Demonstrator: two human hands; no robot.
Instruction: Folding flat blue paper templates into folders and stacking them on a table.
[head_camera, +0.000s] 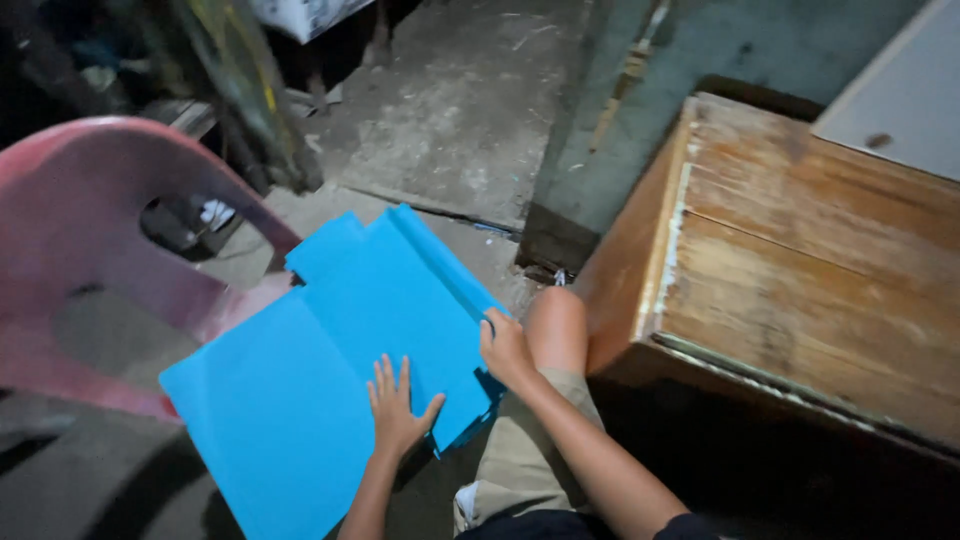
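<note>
Pressing flat, the left hand (397, 408) is lying with fingers spread on the blue paper sheets (330, 360), which are resting across the person's lap and the seat edge of the pink plastic chair (90, 230) at nine o'clock. The right hand (503, 348) is pinching the sheets' right edge, thumb over fingers, just beside the bare knee (556, 325). A wooden cabinet (800, 270) is standing at three o'clock. Folding or creasing seems in hand; running the crease would need the flat palm holding firm.
</note>
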